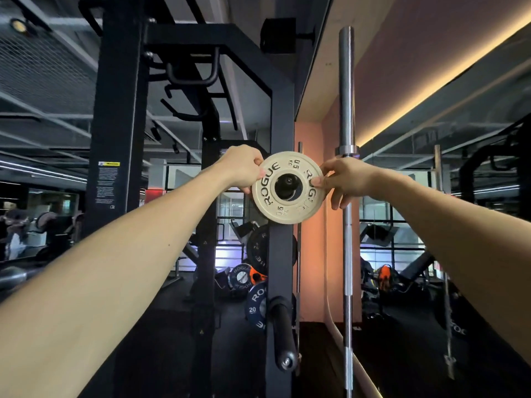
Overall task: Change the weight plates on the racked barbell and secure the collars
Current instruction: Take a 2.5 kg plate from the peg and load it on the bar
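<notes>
1. Both arms reach forward to a small cream-coloured weight plate (pixel 287 187) held up against a dark steel rack upright (pixel 280 282). The left hand (pixel 242 168) pinches its left rim, fingers curled around the edge; the right hand (pixel 343 179) pinches the right rim, thumb on the plate's face.
2. A dark round peg end (pixel 288 180) shows through the plate's centre hole; whether the plate already sits on it or is only lined up with it is hard to say.
3. Lower on the same upright a black storage peg (pixel 283 334) sticks out toward the camera, with a bolt in its tip. Behind the upright sit a blue plate marked 20 (pixel 255 307) and a black plate (pixel 257 248), both partly hidden by the post.
4. Just right of the plate a silver barbell (pixel 347 196) stands upright against a salmon-coloured wall (pixel 313 254); its lower end is cut off by the frame edge.
5. The plate is a flat disc with raised black ROGUE lettering, partly covered by the right thumb. Small figures on it are too blurred to read surely.
6. The mirror (pixel 459 225) on the right reflects the dim gym.
</notes>
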`<action>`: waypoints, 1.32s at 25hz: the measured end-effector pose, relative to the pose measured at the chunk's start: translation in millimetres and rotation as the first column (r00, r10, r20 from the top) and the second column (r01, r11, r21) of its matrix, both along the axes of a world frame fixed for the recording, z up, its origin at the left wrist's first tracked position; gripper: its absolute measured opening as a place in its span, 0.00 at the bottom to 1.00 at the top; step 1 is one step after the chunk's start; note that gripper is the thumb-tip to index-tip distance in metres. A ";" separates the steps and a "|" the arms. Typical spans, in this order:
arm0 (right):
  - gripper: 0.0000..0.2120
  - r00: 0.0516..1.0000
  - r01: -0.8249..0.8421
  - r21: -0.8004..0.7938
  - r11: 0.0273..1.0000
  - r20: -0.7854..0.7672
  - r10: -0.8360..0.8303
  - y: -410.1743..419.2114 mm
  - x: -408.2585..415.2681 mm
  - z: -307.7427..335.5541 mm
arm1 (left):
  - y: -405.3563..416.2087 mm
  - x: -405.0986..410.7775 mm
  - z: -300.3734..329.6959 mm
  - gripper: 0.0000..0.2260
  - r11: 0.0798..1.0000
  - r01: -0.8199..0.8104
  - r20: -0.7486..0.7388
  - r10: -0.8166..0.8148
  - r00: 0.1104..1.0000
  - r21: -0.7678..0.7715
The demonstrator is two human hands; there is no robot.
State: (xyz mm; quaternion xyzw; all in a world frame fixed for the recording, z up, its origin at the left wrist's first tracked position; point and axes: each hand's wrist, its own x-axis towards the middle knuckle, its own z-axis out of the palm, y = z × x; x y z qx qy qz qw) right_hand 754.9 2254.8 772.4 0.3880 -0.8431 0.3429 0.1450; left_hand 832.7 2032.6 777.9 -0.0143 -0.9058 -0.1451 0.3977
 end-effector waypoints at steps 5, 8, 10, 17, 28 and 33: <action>0.08 0.999 0.032 -0.038 0.999 -0.036 -0.033 -10.5 -36.9 14.2 | -9.8 -44.8 16.1 0.04 1.000 0.021 -0.052 -0.020 0.998 0.009; 0.08 0.999 0.036 -0.047 0.998 -0.027 -0.037 -16.2 -57.2 15.2 | -14.9 -68.9 19.4 0.05 1.000 0.018 -0.060 -0.018 0.998 -0.002; 0.08 1.000 0.028 -0.070 0.997 -0.010 -0.028 -23.5 -75.6 11.9 | -20.8 -86.4 18.6 0.04 1.000 0.003 -0.063 -0.004 0.998 -0.012; 0.12 0.995 0.103 -0.152 0.983 0.012 -0.102 -49.3 -124.1 7.3 | -41.1 -145.2 10.8 0.10 0.997 -0.061 -0.098 0.065 0.993 0.046; 0.19 0.970 0.240 -0.086 0.967 -0.028 -0.243 -72.1 -177.4 3.5 | -59.4 -200.8 9.6 0.07 0.983 -0.165 -0.213 0.179 0.961 0.080; 0.19 0.964 0.254 -0.116 0.960 -0.054 -0.261 -72.4 -176.2 1.9 | -58.4 -198.9 6.3 0.06 0.986 -0.144 -0.249 0.160 0.955 0.081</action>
